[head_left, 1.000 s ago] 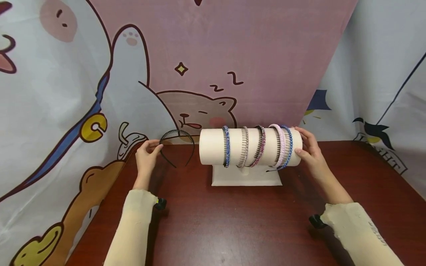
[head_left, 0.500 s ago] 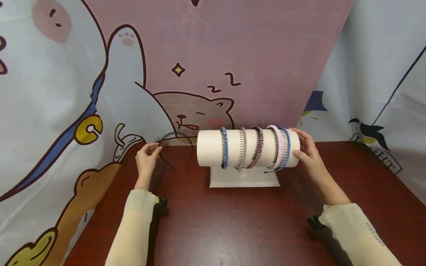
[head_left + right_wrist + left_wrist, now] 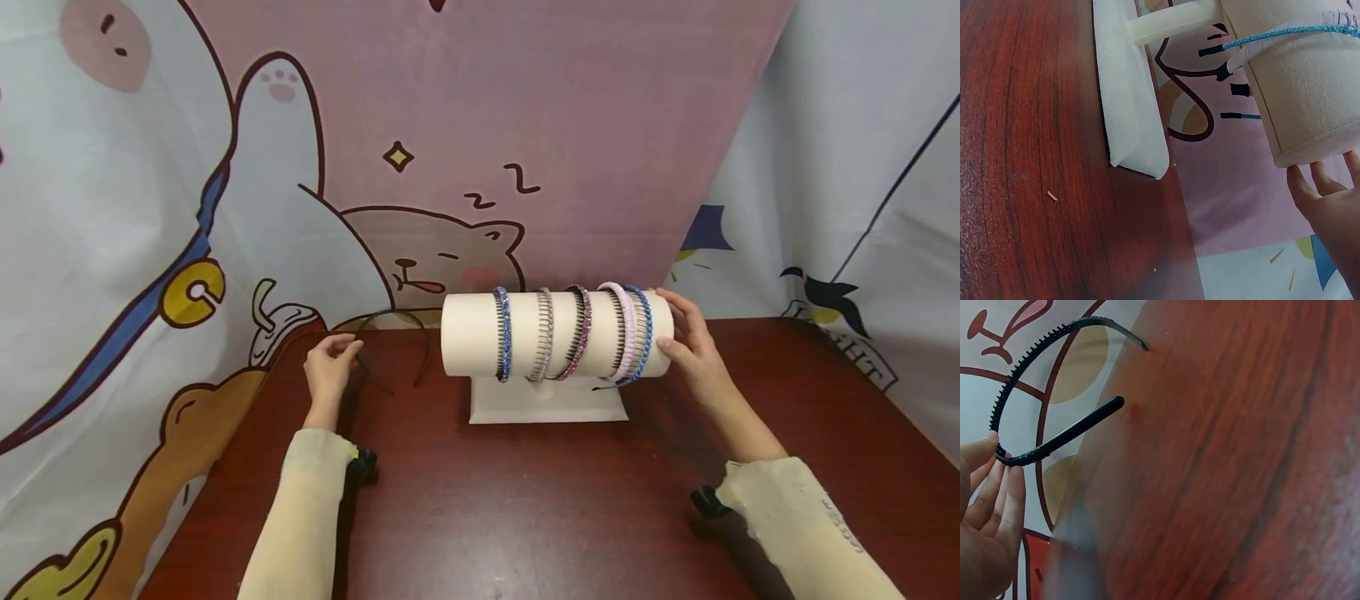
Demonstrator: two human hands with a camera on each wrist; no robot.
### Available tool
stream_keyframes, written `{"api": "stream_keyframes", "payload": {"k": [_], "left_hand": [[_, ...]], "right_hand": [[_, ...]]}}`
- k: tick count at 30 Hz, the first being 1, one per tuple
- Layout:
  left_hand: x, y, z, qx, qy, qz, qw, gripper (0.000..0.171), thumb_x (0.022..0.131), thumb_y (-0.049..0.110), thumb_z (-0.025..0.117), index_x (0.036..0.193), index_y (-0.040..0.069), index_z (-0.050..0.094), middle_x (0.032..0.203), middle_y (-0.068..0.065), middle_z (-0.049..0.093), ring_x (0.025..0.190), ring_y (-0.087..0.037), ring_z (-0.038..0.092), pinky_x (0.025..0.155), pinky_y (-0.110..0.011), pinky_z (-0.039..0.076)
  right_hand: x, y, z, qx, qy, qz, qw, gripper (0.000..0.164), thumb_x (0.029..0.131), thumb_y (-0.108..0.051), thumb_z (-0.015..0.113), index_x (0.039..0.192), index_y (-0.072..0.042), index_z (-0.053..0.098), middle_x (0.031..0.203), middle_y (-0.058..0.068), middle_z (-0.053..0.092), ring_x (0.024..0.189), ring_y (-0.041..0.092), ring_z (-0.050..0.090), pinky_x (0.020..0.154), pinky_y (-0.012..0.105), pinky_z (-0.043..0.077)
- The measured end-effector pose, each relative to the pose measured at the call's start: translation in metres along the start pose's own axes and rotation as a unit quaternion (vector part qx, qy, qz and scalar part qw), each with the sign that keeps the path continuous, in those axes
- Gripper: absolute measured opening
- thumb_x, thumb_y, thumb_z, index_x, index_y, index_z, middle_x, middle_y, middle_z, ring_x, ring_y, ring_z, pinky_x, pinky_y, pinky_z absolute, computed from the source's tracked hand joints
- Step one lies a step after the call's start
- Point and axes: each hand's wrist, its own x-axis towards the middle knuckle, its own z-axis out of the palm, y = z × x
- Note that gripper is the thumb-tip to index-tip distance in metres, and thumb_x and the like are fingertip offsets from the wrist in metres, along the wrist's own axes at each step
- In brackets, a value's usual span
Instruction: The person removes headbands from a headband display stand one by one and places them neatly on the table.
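Note:
My left hand (image 3: 330, 367) pinches a thin black toothed headband (image 3: 1079, 429) between thumb and fingers; its two ends point toward the table in the head view. To its right stands a cream roll display stand (image 3: 467, 333) on a flat base (image 3: 547, 407). Around the roll sit several headbands: a glittery blue one (image 3: 504, 333), a pale silvery one (image 3: 544, 333), a dark pinkish-red one (image 3: 582, 333), a light pink one (image 3: 627, 325) and a braided blue one (image 3: 647, 329). My right hand (image 3: 693, 350) grips the roll's right end, thumb in front and fingers behind.
The dark red wooden table (image 3: 450, 500) reaches back to a pink and white cartoon curtain (image 3: 600, 150). A tiny pale scrap (image 3: 1052, 195) lies on the wood in the right wrist view.
My left hand has lowered the black headband a little toward the table. The right hand keeps its hold on the roll, and the whole head view has shifted slightly.

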Motion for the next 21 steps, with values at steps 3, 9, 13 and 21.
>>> {"api": "stream_keyframes", "payload": {"k": [3, 9, 13, 21], "left_hand": [[0.001, -0.004, 0.001, 0.010, -0.005, -0.011, 0.9999, 0.032, 0.095, 0.026, 0.070, 0.120, 0.007, 0.071, 0.110, -0.016, 0.071, 0.068, 0.001, 0.064, 0.065, -0.014, 0.057], [0.001, -0.011, 0.003, 0.010, -0.007, -0.032, 0.9994, 0.029, 0.095, 0.023, 0.069, 0.118, 0.006, 0.071, 0.113, -0.020, 0.071, 0.059, 0.005, 0.060, 0.059, -0.011, 0.053], [0.000, -0.014, 0.003, -0.004, -0.012, -0.056, 0.9983, 0.029, 0.095, 0.020, 0.069, 0.119, 0.003, 0.069, 0.114, -0.021, 0.070, 0.062, 0.003, 0.061, 0.059, -0.011, 0.053], [-0.002, -0.016, 0.002, -0.027, -0.035, -0.088, 0.9952, 0.035, 0.098, 0.009, 0.063, 0.132, 0.000, 0.060, 0.128, -0.023, 0.065, 0.100, -0.025, 0.071, 0.073, -0.019, 0.059]], "right_hand": [[0.000, 0.000, 0.000, -0.002, 0.000, 0.000, 1.000, 0.061, 0.095, 0.004, 0.042, 0.153, -0.011, 0.033, 0.148, -0.005, 0.043, 0.120, 0.012, 0.049, 0.087, 0.013, 0.050], [0.000, -0.001, 0.000, -0.007, -0.004, 0.005, 1.000, 0.061, 0.096, 0.004, 0.041, 0.154, -0.012, 0.032, 0.149, -0.006, 0.042, 0.120, 0.011, 0.048, 0.087, 0.012, 0.050], [0.000, -0.002, -0.001, -0.012, -0.009, 0.006, 1.000, 0.060, 0.097, 0.004, 0.041, 0.154, -0.013, 0.032, 0.149, -0.006, 0.041, 0.122, 0.010, 0.048, 0.088, 0.012, 0.049], [-0.001, -0.003, 0.000, -0.018, -0.013, 0.010, 1.000, 0.060, 0.098, 0.002, 0.041, 0.155, -0.012, 0.030, 0.149, -0.007, 0.041, 0.122, 0.008, 0.049, 0.089, 0.012, 0.048]]}}
